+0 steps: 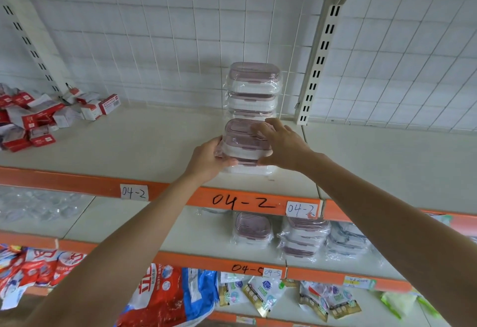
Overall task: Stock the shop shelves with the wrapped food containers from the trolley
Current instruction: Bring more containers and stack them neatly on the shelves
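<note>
Hands (247, 151) around wrapped container stack (245, 146)

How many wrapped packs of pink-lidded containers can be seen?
4: one in both hands, one behind it, two on the lower shelf. More may be hidden.

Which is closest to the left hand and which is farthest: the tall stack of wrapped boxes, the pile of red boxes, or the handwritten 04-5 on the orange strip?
From the left hand, head view:
1. Tall stack of wrapped boxes, just behind, up and to the right on the same shelf.
2. Handwritten 04-5, on the strip two shelves below.
3. Pile of red boxes, far left on the same shelf.
</note>
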A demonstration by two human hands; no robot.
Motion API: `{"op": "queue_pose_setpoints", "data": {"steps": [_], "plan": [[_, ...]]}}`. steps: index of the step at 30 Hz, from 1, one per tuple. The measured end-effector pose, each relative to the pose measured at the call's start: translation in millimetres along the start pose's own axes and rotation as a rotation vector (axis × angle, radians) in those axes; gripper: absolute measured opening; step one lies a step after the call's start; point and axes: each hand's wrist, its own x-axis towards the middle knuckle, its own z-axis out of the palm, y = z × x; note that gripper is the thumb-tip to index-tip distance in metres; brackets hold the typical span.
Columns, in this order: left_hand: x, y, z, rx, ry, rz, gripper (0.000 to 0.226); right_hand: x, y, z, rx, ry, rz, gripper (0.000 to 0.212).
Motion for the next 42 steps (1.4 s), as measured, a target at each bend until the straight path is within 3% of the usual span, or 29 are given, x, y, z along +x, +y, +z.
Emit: {"op": "queue_pose_setpoints", "data": {"steps": [7, 10, 12, 14, 17, 21, 25, 30, 35, 42], "plan": [[5, -2, -4, 0.131, -0.004, 0.055, 0.044, 7, 4, -5, 0.112, -0.065, 0.006, 0.088], [-1, 3, -6, 0.23, -0.025, 0.04, 0.037, 3, -2, -5, 0.02, -0.1, 0.006, 0.089], [-8, 7, -8, 0.285, -0.02, 0.012, 0.044, -3, -8, -7, -0.061, -0.096, 0.046, 0.089], [-17, 11, -13, 0.374, 0.025, 0.001, 0.05, -13, -14, -11, -0.103, -0.039, 0.076, 0.086], [-39, 19, -16, 0.508, 0.117, 0.033, 0.036, -39, -26, -14, -0.159, 0.126, 0.05, 0.069], [-85, 32, 1, 0.608, 0.111, 0.346, 0.017, -91, -30, 2, -0.078, 0.128, -0.021, 0.047], [-128, 27, 30, 0.7, -0.108, 0.539, 0.011, -141, -32, 37, -0.052, 0.036, -0.06, 0.038], [-152, 2, 63, 0.818, -0.396, 0.419, 0.022, -189, -26, 85, -0.013, -0.052, 0.015, 0.038], [-169, -23, 85, 0.79, -0.472, 0.218, 0.029, -215, -19, 121, 0.015, -0.206, 0.088, 0.045], [-174, -52, 87, 0.789, -0.491, 0.128, 0.035, -198, -21, 151, 0.041, -0.266, 0.07, 0.049]]}}
